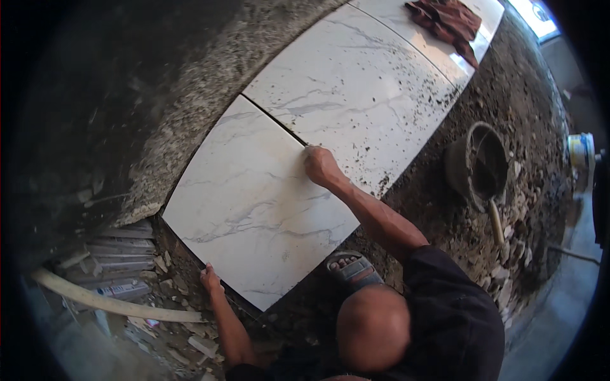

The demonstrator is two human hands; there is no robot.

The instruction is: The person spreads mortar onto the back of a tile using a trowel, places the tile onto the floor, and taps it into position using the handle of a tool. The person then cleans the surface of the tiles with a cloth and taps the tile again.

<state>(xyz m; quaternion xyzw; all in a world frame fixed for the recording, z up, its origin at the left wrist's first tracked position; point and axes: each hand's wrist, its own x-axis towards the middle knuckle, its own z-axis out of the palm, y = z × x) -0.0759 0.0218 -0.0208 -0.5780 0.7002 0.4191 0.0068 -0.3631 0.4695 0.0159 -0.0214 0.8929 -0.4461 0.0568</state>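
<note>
A white marbled tile (248,209) lies at a slight gap from another speckled tile (356,76) beyond it. My left hand (211,279) grips the near tile's lower-left edge, fingers curled over it. My right hand (323,166) is closed at the tile's far edge beside the dark gap, its fingertips partly hidden there. My bare knee (372,324) shows at the bottom, with a sandalled foot (349,270) beside the tile.
A reddish-brown cloth (445,25) lies on the upper tiles. A dark bucket (470,165) with a handled tool and a pale bucket (579,162) stand right. Stacked tile strips (121,241), a curved pale length (127,305) and rubble lie left, below rough concrete (152,146).
</note>
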